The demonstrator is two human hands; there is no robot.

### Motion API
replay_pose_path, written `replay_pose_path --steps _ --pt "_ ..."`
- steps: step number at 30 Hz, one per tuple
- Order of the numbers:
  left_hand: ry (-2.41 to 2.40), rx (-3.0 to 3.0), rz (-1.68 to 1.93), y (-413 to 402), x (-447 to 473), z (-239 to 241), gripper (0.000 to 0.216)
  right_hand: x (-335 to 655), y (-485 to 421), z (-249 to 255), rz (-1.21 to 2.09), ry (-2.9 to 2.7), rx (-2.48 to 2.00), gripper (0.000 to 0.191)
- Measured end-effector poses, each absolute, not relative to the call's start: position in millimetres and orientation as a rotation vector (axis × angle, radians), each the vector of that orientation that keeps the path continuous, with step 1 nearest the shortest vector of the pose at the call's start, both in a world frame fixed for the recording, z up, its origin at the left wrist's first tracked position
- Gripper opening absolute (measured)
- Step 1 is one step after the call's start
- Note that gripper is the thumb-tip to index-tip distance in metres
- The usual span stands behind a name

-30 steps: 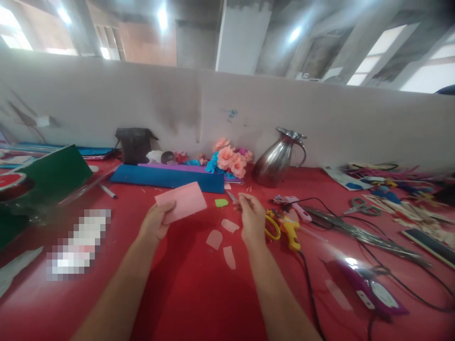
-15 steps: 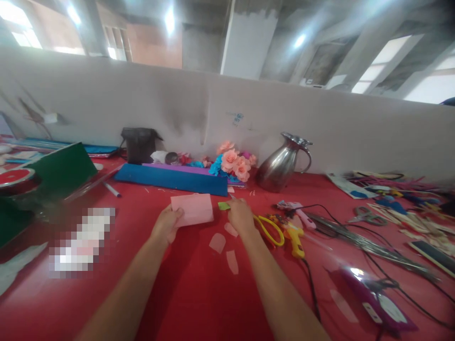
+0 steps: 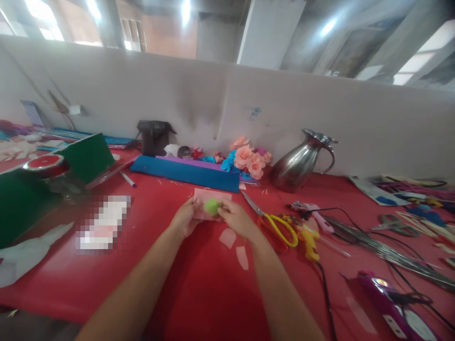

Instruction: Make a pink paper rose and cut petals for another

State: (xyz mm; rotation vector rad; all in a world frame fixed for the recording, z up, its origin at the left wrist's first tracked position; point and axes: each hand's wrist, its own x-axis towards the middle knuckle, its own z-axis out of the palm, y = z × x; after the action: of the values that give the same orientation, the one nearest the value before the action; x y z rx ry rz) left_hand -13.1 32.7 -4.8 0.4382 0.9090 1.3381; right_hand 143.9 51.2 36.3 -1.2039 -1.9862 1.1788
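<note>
My left hand (image 3: 185, 217) is closed on the left side of a pale pink sheet of paper (image 3: 213, 193), held just above the red table. In front of that sheet, my right hand (image 3: 237, 217) pinches a small green piece of paper (image 3: 212, 207) at its right edge. The green piece overlaps the pink sheet; whether they touch I cannot tell. Below my hands lie two cut pink paper pieces, one rounded (image 3: 227, 238) and one narrow (image 3: 242, 258). Yellow-handled scissors (image 3: 280, 229) rest to the right of my right hand.
Behind my hands lie a folded blue sheet (image 3: 185, 174) and peach paper flowers (image 3: 249, 158). A steel jug (image 3: 296, 163) stands at the back. Yellow (image 3: 310, 244) and purple (image 3: 391, 308) corded tools, wire stems (image 3: 369, 241) and grey scissors (image 3: 394, 225) occupy the right side. Green board (image 3: 92, 158) stands left.
My right hand has picked up the green piece and brought it left, in front of the pink sheet. The scissors it covered now show. The view has shifted left slightly.
</note>
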Motion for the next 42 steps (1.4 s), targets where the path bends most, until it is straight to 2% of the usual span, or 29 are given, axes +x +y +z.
replay_pose_path --steps 4,6,10,18,20,24,27,33,38,40,42 --pt "0.808 0.465 1.29 30.0 -11.1 -0.6 0.011 130.9 44.9 37.6 0.672 -2.264 -1.395 0.014" --pt "0.787 0.465 1.299 29.4 -10.5 0.7 0.012 131.5 44.4 36.2 0.56 -2.264 -1.442 0.014" --pt "0.784 0.435 1.287 28.9 -8.1 3.2 0.019 134.5 43.0 32.7 0.63 -2.146 -1.4 0.021" --pt "0.795 0.444 1.245 25.0 -3.7 12.3 0.034 131.3 35.4 35.3 0.654 -2.022 -1.294 0.019" --pt "0.776 0.465 1.242 23.3 -3.7 14.7 0.031 131.2 34.4 35.3 0.651 -2.016 -1.292 0.02" --pt "0.733 0.526 1.275 19.4 -4.3 16.1 0.009 131.7 34.8 32.5 0.634 -2.018 -1.258 0.023" --pt "0.709 0.605 1.267 17.6 -3.5 14.8 0.024 130.4 34.3 31.2 0.634 -2.018 -1.273 0.022" --pt "0.759 0.572 1.308 19.8 -2.0 11.4 0.026 135.6 34.3 35.7 0.597 -2.001 -1.254 0.02" --pt "0.779 0.526 1.369 22.7 -7.3 9.6 0.04 162.3 49.4 32.4 0.545 -1.698 -1.384 0.016" --pt "0.744 0.543 1.389 22.9 -8.6 9.9 0.046 168.2 55.3 27.3 0.61 -1.498 -1.442 0.019" --pt "0.712 0.552 1.412 22.8 -8.8 10.7 0.05 166.8 57.8 22.8 0.833 -1.277 -1.417 0.027"
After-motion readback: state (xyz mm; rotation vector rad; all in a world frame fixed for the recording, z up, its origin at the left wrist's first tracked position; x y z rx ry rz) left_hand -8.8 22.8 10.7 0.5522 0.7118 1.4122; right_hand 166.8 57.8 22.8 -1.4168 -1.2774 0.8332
